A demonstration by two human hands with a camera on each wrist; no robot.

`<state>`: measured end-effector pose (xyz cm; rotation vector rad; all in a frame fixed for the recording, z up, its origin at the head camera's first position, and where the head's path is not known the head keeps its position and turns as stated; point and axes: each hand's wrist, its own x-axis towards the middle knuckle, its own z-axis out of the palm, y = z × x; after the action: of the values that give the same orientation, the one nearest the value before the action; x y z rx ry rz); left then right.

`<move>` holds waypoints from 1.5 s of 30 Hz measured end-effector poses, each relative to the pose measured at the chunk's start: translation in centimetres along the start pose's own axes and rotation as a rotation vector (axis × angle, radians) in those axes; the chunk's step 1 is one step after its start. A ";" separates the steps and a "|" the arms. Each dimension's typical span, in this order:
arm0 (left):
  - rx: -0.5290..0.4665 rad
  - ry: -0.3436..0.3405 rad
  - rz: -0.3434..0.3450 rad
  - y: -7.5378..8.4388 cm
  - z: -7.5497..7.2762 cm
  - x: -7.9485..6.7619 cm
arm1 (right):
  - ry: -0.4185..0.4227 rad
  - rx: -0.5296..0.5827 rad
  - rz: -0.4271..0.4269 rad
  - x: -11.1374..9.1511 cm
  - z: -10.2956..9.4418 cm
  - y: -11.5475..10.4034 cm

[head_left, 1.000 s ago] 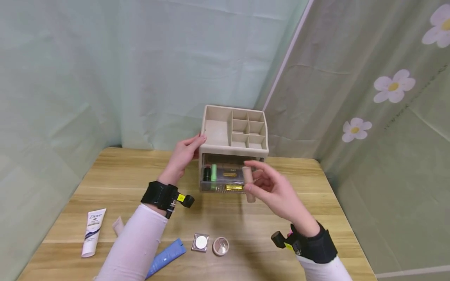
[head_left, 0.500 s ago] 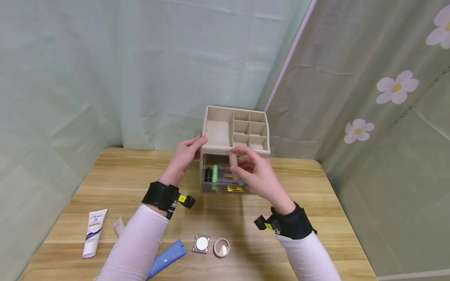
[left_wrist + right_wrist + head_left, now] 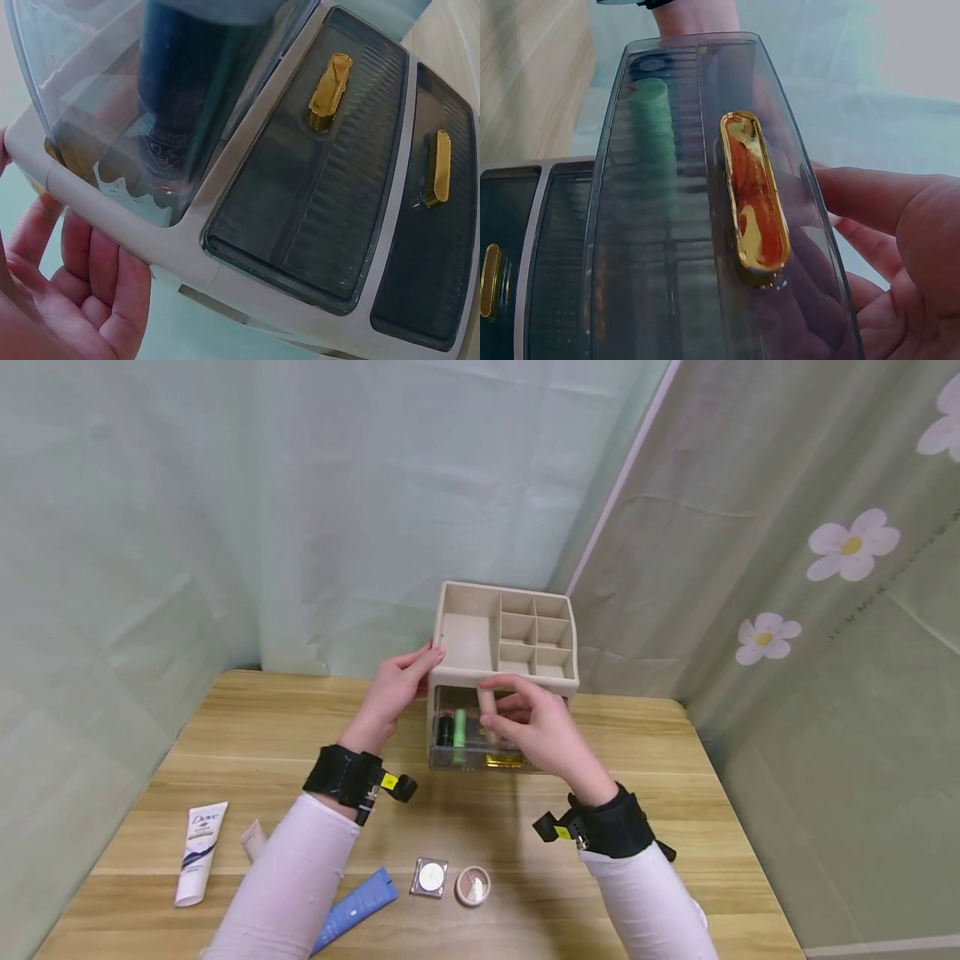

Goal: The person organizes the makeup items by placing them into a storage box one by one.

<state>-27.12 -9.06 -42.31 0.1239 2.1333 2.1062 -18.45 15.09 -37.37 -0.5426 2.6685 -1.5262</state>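
A beige cosmetic organizer stands at the table's back, its clear top drawer pulled out. My left hand grips the organizer's left side, thumb at the top rim; its curled fingers show in the left wrist view. Above the drawer, my right hand pinches a slim beige tube upright between thumb and fingers. The tube's lower end reaches into the drawer, behind its front. A black tube and a green tube stand at the drawer's left. In the right wrist view the drawer front bears a gold handle.
Two lower drawers with gold handles show shut in the left wrist view. In front lie a white Dove tube, a small pale tube, a blue tube, a square compact and a round palette. Curtains hang behind.
My right hand has carried the beige tube leftward from the drawer's front right, over its edge, then lowered it slightly into the drawer. The left hand keeps its place.
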 end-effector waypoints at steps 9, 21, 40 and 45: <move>-0.009 -0.010 0.004 0.0 0.2 -0.1 | -0.003 -0.062 -0.006 0.0 0.7 0.0; -0.012 -0.020 0.000 0.1 0.1 -0.2 | -0.059 -0.172 -0.065 0.3 1.0 0.0; -0.024 -0.033 0.000 -0.2 0.8 0.0 | -0.029 -0.253 0.019 0.6 1.1 0.1; -0.024 -0.027 -0.007 -0.4 1.2 0.4 | 0.003 -0.269 0.071 0.6 0.9 0.3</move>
<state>-27.28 -7.83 -42.72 0.1409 2.0890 2.1135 -18.94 14.34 -38.01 -0.4473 2.8800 -1.1581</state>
